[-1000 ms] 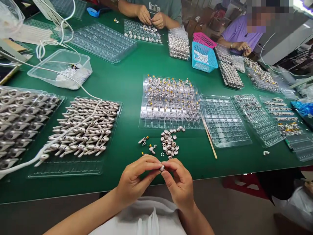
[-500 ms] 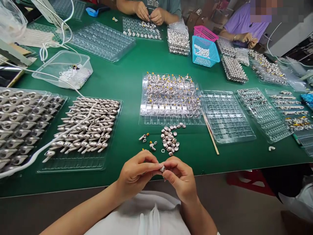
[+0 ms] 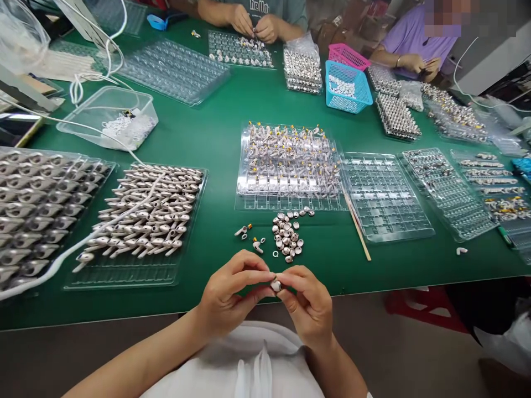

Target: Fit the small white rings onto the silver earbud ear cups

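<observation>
A small, pale rounded part (image 3: 276, 286) sits between the nearly closed fingertips of the left hand (image 3: 226, 293) and right hand (image 3: 311, 307), apparently mid-handling. Beyond the grip lie loose caps (image 3: 286, 241), then a filled clear tray (image 3: 265, 185).

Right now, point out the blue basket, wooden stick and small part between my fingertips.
Blue basket (image 3: 346, 104): head view, on its near wall.
Wooden stick (image 3: 362, 242): head view, on its lower half.
Small part (image 3: 276, 286): head view, its pale side.

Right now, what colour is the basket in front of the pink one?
The basket is light blue, seen best in the head view.
</observation>
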The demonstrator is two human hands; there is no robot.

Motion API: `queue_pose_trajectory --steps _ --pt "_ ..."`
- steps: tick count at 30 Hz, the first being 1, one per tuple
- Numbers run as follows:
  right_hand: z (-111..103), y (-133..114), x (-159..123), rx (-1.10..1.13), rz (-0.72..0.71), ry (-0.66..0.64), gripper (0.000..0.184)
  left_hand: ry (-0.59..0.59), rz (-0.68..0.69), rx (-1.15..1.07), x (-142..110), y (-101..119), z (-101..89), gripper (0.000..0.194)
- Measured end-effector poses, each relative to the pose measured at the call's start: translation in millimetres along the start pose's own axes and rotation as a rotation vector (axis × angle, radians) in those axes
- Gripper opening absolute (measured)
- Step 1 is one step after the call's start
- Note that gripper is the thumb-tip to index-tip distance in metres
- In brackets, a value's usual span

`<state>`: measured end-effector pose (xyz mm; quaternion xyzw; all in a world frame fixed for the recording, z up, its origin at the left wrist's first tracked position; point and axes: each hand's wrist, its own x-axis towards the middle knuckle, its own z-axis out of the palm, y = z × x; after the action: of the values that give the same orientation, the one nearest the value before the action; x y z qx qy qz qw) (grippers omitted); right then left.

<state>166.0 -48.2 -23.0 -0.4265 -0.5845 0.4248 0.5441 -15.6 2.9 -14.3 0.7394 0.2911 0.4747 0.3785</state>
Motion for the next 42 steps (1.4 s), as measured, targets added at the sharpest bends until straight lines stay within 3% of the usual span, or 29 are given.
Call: queue_pose_trajectory --steps 9,18,27,32,36,42 --pt "0 6 -4 -0.057 -0.029 0.034 0.041 -0.037 0.045 0.006 8 1 2.5 0.021" --pt "0 8 -3 -0.060 -0.001 0.085 0.032 -0.034 0.074 0.027 14 3 3.5 0.011" --pt "-1 3 2 -0.290 -0.237 0.072 0.049 -0.030 0.022 0.015 13 2 4.9 0.014" --pt "-3 6 3 -0.405 -0.292 0.020 0.053 -0.058 0.001 0.010 8 -2 6.3 0.017" --pt "-7 6 6 -0.400 -0.273 -0.042 0.053 -0.093 -0.113 -0.050 6 0 7.5 0.013" --pt "-9 0 8 -0.262 -0.098 -0.081 0.045 -0.116 -0.508 -0.321 11 7 7.6 0.020"
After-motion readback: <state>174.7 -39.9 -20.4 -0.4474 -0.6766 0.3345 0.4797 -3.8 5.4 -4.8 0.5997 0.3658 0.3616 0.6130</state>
